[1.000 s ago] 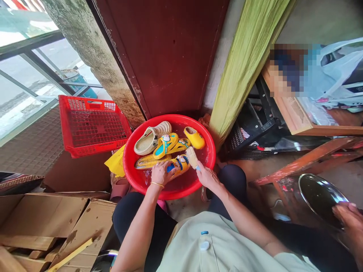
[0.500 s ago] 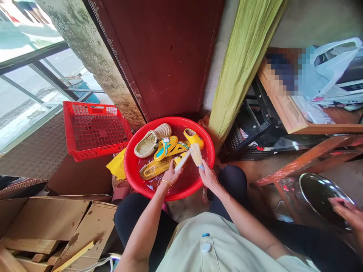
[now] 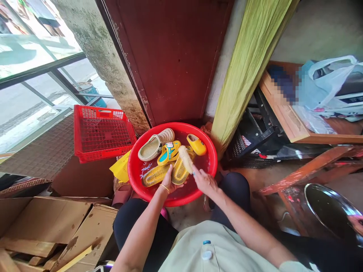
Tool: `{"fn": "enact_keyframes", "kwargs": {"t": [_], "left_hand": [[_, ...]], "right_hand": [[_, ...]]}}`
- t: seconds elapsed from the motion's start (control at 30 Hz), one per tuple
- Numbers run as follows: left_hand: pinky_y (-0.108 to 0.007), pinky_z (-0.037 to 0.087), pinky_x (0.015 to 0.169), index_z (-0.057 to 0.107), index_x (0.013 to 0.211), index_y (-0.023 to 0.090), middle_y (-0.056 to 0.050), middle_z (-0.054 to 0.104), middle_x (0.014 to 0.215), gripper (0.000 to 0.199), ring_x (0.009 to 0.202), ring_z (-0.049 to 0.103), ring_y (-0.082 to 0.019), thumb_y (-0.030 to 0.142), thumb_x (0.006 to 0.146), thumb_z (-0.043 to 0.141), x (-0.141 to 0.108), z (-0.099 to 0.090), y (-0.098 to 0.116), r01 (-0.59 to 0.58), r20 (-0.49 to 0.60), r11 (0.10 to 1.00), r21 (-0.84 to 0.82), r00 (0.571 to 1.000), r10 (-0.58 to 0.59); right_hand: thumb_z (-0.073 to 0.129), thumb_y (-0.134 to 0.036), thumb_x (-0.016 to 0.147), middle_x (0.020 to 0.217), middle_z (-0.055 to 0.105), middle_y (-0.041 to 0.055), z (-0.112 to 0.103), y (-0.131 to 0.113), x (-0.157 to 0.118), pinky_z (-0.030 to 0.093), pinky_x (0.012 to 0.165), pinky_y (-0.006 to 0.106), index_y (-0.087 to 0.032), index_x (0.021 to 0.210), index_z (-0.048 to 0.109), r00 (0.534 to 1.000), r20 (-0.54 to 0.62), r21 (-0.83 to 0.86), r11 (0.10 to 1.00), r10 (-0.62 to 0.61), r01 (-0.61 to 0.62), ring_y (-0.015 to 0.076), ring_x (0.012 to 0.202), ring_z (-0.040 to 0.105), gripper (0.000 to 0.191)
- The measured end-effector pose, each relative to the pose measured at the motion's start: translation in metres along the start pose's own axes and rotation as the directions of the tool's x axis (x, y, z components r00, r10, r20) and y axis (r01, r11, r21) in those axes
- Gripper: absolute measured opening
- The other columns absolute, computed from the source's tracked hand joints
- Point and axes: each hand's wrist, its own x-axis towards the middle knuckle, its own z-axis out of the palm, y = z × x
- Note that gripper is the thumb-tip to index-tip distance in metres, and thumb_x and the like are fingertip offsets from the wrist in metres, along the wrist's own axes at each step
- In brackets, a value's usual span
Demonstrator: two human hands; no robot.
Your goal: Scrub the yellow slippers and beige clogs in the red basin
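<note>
My left hand (image 3: 171, 182) grips a yellow slipper (image 3: 178, 173) over the red basin (image 3: 131, 172), its ridged sole facing up. Against that sole lies a scrubbing brush (image 3: 185, 158) with a pale head, its handle in my closed right hand (image 3: 206, 183). A second yellow slipper (image 3: 155, 175) rests sole up in the basin, left of my left hand. Behind it are a yellow and teal sandal (image 3: 168, 154) and beige clogs (image 3: 149, 149). Another yellow slipper (image 3: 197, 145) floats or rests near the basin's right rim. Water covers the basin's bottom.
A red plastic crate (image 3: 104, 130) stands left of the basin, with open cardboard boxes (image 3: 56, 219) nearer. At right are a yellow-green curtain (image 3: 241, 75), a wooden table (image 3: 300, 130) and a metal pot (image 3: 326, 211). Another person's hand (image 3: 356, 223) is at the pot.
The slipper in my left hand has turned from edge-on to sole up. The brush has moved left, onto the sole. The other person's hand has shifted right.
</note>
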Motion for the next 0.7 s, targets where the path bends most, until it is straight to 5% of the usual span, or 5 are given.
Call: {"fn": "enact_keyframes", "kwargs": {"t": [0.17,0.37,0.47,0.57,0.7], "left_hand": [[-0.035,0.059,0.049,0.058,0.135,0.007,-0.025,0.076,0.096,0.08,0.073,0.076,-0.031,0.073,0.094,0.037,-0.004,-0.004,-0.002,-0.007,-0.007,0.999,0.04,1.0,0.007],[-0.041,0.063,0.062,0.057,0.136,0.012,-0.02,0.076,0.096,0.077,0.081,0.076,-0.031,0.073,0.094,0.037,0.007,-0.008,-0.005,-0.071,-0.167,0.997,0.032,0.983,0.075],[-0.042,0.063,0.066,0.057,0.137,0.016,-0.019,0.075,0.099,0.076,0.086,0.076,-0.032,0.075,0.094,0.035,0.017,-0.007,-0.007,-0.086,-0.249,0.994,0.062,0.963,0.099],[-0.044,0.063,0.068,0.056,0.138,0.022,-0.017,0.075,0.104,0.069,0.088,0.076,-0.031,0.072,0.095,0.037,0.023,-0.006,-0.008,-0.089,-0.261,0.991,0.098,0.959,0.112],[-0.035,0.063,0.064,0.054,0.134,0.022,-0.012,0.075,0.103,0.045,0.076,0.075,-0.022,0.048,0.097,0.057,0.026,-0.009,-0.013,-0.163,-0.263,0.965,0.207,0.941,0.215]], "right_hand": [[0.035,-0.027,0.107,0.117,0.07,0.0145,-0.023,0.006,0.045,0.052,0.087,0.032,-0.024,0.167,0.007,0.989,0.054,-0.016,0.99,0.14,-0.139,0.0241,0.102,0.071,0.066],[0.033,-0.027,0.106,0.114,0.069,0.0146,-0.008,-0.047,-0.021,0.052,0.081,0.032,-0.023,0.166,0.018,0.989,0.135,0.022,0.998,-0.055,0.052,0.0256,0.094,0.072,0.063],[0.033,-0.029,0.105,0.115,0.069,0.0142,-0.01,-0.054,-0.049,0.052,0.081,0.033,-0.027,0.165,0.021,0.978,0.188,0.032,0.995,-0.094,0.09,0.0252,0.091,0.072,0.061],[0.038,-0.03,0.105,0.119,0.069,0.014,-0.019,-0.042,-0.046,0.052,0.086,0.035,-0.031,0.163,0.027,0.977,0.211,-0.002,1.0,-0.018,0.019,0.0268,0.099,0.071,0.06],[0.04,-0.023,0.103,0.118,0.072,0.0197,-0.026,-0.019,-0.013,0.05,0.093,0.04,-0.02,0.163,0.03,0.971,0.197,-0.031,0.991,0.133,-0.129,0.0311,0.109,0.07,0.061]]}}
